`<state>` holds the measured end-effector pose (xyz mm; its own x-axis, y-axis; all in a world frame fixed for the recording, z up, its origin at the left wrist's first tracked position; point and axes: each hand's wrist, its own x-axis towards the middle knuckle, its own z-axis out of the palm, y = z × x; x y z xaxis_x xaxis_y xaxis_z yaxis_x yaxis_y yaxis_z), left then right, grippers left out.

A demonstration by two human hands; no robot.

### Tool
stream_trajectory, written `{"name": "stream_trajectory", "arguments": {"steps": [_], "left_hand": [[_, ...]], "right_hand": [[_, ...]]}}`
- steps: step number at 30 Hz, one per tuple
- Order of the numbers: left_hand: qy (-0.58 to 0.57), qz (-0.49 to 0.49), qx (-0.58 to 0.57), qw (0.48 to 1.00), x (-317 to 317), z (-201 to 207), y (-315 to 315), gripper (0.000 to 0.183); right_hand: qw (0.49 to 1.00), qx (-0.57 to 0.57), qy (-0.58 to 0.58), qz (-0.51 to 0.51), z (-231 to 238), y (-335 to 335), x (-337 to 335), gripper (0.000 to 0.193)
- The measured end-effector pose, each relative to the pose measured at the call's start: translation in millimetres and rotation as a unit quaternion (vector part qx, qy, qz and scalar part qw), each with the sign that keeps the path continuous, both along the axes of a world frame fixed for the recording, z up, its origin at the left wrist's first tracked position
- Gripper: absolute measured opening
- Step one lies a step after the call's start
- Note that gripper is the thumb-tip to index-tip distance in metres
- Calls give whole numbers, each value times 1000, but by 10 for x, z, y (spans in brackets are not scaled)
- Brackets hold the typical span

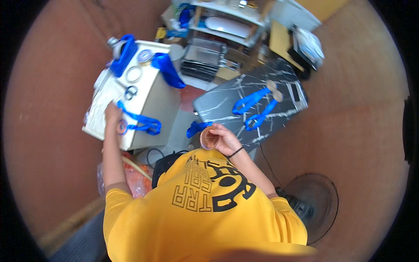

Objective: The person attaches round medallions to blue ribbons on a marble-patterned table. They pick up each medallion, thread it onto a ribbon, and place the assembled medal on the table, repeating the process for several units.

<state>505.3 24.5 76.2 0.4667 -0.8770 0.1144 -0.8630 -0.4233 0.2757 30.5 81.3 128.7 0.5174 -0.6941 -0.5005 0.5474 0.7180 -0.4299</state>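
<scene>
My right hand (223, 139) holds a round copper-coloured medal (210, 139) in front of my yellow shirt. Its blue ribbon (196, 128) trails off to the left. My left hand (113, 114) reaches out to the near edge of a white box (152, 98) and lies against a blue ribbon (142, 122). A round ringed medal (121, 127) sits right beside that wrist. Whether the fingers grip the ribbon is hidden by the back of the hand. More rings and blue ribbons (131, 65) lie on top of the box.
A dark marble-patterned surface (218, 105) to the right carries two medals on blue ribbons (274, 91). A cluttered white shelf (227, 26) stands beyond. A dark floor fan (312, 201) is at my right, and an orange plastic bag (135, 177) lies under the box.
</scene>
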Motion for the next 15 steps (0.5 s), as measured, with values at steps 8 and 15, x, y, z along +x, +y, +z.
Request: {"name": "stream_trajectory", "arguments": {"steps": [8, 15], "left_hand": [[-17, 26, 79, 996, 348, -302, -59, 53], [94, -37, 30, 994, -111, 610, 12, 18]], "right_hand": [[984, 134, 102, -52, -324, 201, -166, 26], [946, -28, 302, -112, -89, 204, -293, 23]]}}
